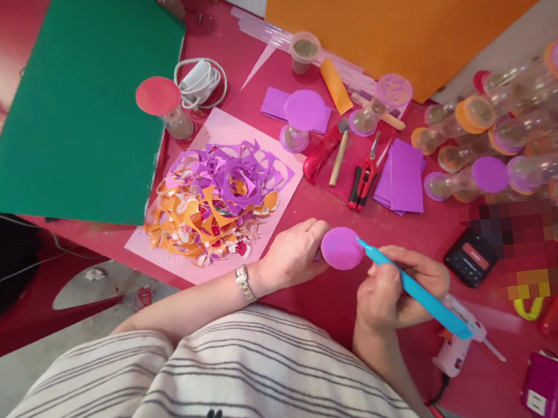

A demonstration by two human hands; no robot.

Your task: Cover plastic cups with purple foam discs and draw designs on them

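A round purple disc (342, 249) faces up near the front edge of the red table. My left hand (298, 255) is closed at its left side, gripping the purple-topped piece; whatever lies beneath the disc is hidden. In my right hand (399, 286) is a bright blue pen-like tool (420, 294), its narrow tip touching or just above the disc's right edge. Beyond my hands stands a small clear hourglass (294, 138) with a purple round top (305, 110). To the left, another hourglass (180, 124) carries a red disc (158, 96).
Purple and orange paper scraps (218, 199) heap on a pink sheet (165, 264). Red-handled pruners (368, 174), a hammer (339, 156) and purple cards (400, 176) lie ahead. Several hourglasses (523, 117) crowd the right. A glue gun (456, 347) lies beside my right wrist.
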